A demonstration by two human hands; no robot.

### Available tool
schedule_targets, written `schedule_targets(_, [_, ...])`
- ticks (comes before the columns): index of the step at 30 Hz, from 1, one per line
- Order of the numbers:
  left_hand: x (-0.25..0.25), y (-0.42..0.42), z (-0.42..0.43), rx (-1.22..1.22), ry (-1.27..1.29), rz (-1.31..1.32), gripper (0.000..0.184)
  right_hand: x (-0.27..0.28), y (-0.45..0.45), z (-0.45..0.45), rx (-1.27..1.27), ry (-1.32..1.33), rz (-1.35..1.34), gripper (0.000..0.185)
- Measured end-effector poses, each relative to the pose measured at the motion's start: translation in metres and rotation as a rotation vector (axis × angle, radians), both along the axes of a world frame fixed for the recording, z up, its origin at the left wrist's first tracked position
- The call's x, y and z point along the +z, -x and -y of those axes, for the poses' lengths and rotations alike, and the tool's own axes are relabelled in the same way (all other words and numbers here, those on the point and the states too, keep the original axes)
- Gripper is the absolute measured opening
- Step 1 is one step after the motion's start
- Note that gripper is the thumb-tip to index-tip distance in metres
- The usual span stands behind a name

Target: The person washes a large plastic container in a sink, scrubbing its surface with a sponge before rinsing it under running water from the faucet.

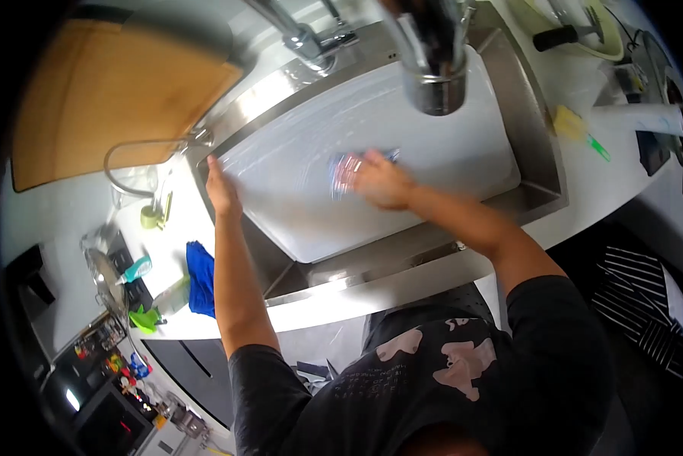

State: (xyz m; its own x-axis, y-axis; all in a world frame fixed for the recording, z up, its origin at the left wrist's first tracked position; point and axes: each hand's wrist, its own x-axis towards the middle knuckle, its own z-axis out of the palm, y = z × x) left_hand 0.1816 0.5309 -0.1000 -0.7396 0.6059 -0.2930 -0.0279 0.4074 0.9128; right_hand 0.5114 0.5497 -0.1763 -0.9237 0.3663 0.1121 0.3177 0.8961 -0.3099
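Observation:
A large white panel (pixel 432 175) lies tilted in the steel sink (pixel 535 144), with whitish streaks on its upper left part. My left hand (pixel 223 190) grips the panel's left edge, thumb and fingers around it. Near the panel's middle, my right hand (pixel 383 180) is closed on a striped blue, white and reddish cloth (pixel 346 173) pressed on the surface; the cloth is smeared by motion. The dark faucet head (pixel 435 87) hangs above the panel's upper part.
A wooden board (pixel 113 99) stands at the upper left. A blue cloth (pixel 201 279), a teal bottle (pixel 135 270) and a green sprayer (pixel 144 319) are on the left counter. A yellow brush (pixel 571 124) and a pale green basin (pixel 611 34) sit on the right.

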Motion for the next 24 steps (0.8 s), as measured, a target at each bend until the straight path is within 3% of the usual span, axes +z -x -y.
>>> schedule_targets(1, [0.001,-0.001,-0.001,-0.01,0.008,-0.014,0.04,-0.008,0.009,0.011,0.242,0.083,-0.058,0.049])
schedule_targets(2, [0.003,-0.001,0.0,-0.02,0.018,-0.025,0.04,-0.016,0.003,0.014,0.257,0.084,-0.06,0.049])
schedule_targets(4, [-0.001,0.001,0.004,-0.026,-0.008,0.004,0.041,-0.032,-0.036,0.019,0.577,0.104,0.021,0.049])
schedule_targets(6, [-0.003,0.005,0.005,-0.017,-0.003,0.043,0.047,0.004,-0.066,-0.025,0.417,0.397,0.25,0.043])
schedule_targets(7, [-0.019,0.015,0.004,0.011,-0.007,-0.004,0.049,0.005,-0.074,-0.037,0.15,0.101,0.251,0.04])
schedule_targets(9, [-0.028,0.021,0.013,0.031,0.002,-0.018,0.054,0.012,-0.054,-0.044,-0.074,-0.178,0.232,0.037])
schedule_targets(11, [-0.003,0.001,0.008,0.02,0.007,0.013,0.053,0.028,0.013,-0.037,-0.027,-0.083,0.066,0.041])
schedule_targets(13, [0.001,0.003,0.006,0.008,0.043,0.037,0.051,0.009,0.091,0.011,0.295,0.465,0.017,0.039])
schedule_targets(14, [0.003,0.0,0.002,0.017,0.023,0.034,0.051,-0.011,0.108,0.045,0.482,0.041,-0.282,0.033])
schedule_targets(15, [0.0,0.003,-0.002,0.033,0.019,-0.003,0.051,-0.019,0.125,0.081,0.479,0.915,-0.309,0.028])
schedule_targets(16, [-0.005,0.007,-0.005,0.043,0.015,-0.032,0.051,-0.038,0.127,0.102,0.709,0.2,-0.416,0.027])
schedule_targets(18, [0.004,0.013,-0.011,-0.013,0.108,-0.105,0.052,-0.077,0.116,0.116,0.576,0.234,-0.301,0.027])
schedule_targets(20, [0.011,0.013,-0.019,-0.067,-0.016,-0.097,0.049,-0.075,0.07,0.077,0.717,-0.026,-0.208,0.029])
schedule_targets(21, [0.018,0.01,-0.023,-0.013,0.008,-0.076,0.051,-0.031,0.04,0.049,0.765,-0.324,0.131,0.033])
schedule_targets(24, [0.021,0.016,-0.023,-0.036,-0.1,-0.062,0.047,-0.059,-0.07,-0.011,0.782,-0.412,0.309,0.039])
